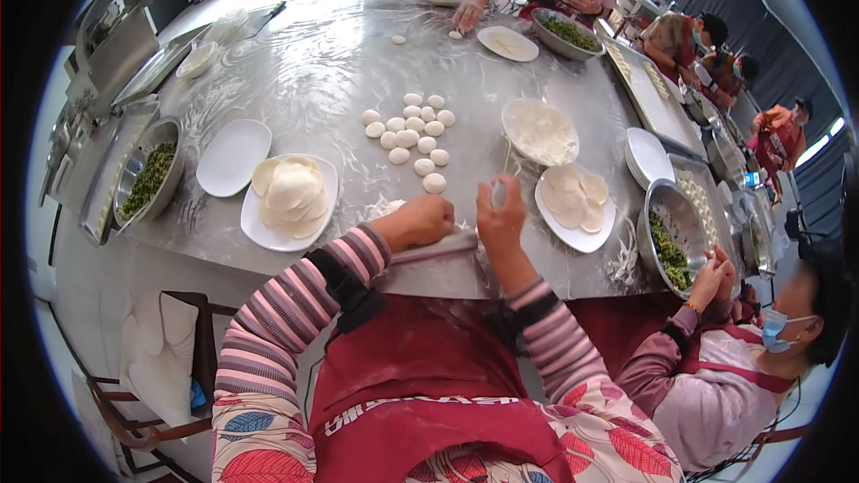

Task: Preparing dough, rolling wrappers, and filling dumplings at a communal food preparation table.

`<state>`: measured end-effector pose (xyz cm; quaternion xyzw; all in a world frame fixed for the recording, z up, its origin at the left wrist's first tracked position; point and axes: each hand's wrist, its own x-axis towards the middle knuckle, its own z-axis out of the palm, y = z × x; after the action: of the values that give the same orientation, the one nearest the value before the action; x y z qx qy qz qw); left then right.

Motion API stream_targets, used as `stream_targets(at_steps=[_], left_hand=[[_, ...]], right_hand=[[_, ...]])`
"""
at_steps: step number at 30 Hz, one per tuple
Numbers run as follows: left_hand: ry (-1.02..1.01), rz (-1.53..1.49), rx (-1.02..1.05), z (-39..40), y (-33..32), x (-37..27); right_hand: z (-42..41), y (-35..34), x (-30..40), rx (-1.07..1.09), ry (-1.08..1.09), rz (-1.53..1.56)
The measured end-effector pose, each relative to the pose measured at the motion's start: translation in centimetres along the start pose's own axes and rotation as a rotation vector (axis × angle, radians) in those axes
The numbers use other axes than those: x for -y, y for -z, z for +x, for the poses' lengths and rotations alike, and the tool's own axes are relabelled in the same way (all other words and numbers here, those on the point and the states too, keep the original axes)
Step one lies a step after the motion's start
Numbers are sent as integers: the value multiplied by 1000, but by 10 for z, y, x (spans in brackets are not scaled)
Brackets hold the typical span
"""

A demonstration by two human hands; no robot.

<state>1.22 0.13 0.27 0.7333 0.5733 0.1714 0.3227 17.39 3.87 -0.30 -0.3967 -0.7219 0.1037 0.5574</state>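
Note:
My left hand (424, 220) is closed low over floured dough bits; whether it grips anything is hidden. A rolling pin (436, 248) lies on the steel table (322, 127) between my hands. My right hand (502, 208) is raised by the pin's right end, thumb and fingers apart, slightly blurred. Beyond them several small flattened dough balls (407, 138) form a cluster. To the left, a white plate (249, 228) carries a heap of round dough wrappers (292, 194). To the right, another plate (577, 238) holds more wrappers (574, 200), below a bowl of flour (540, 132).
An empty white plate (233, 157) and a steel bowl of chopped green filling (149, 171) stand at left. At right are stacked plates (647, 155) and another filling bowl (671, 235), where a masked co-worker's hands (713, 280) are busy. Other people work along the far side.

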Motion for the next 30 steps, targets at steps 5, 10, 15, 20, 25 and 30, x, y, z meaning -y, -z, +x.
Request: stream_targets(at_steps=[5,10,15,20,25,30], left_hand=[[175,-362,94,-20,2,-3],[37,-21,-109,-8,1,-9],[21,-102,-58,-18,-7,0],[24,-56,-84,-23,-5,-15],[46,-11,-23,-7,-5,-7],[75,-114,9,-25,4,-11]], right_hand=[[-33,35,7,-31,123,-47],[-2,0,5,6,-39,7],[-34,33,6,-44,89,7],[-17,18,6,-44,48,7],[-12,11,4,-30,89,-13],[-49,47,13,-53,47,58]])
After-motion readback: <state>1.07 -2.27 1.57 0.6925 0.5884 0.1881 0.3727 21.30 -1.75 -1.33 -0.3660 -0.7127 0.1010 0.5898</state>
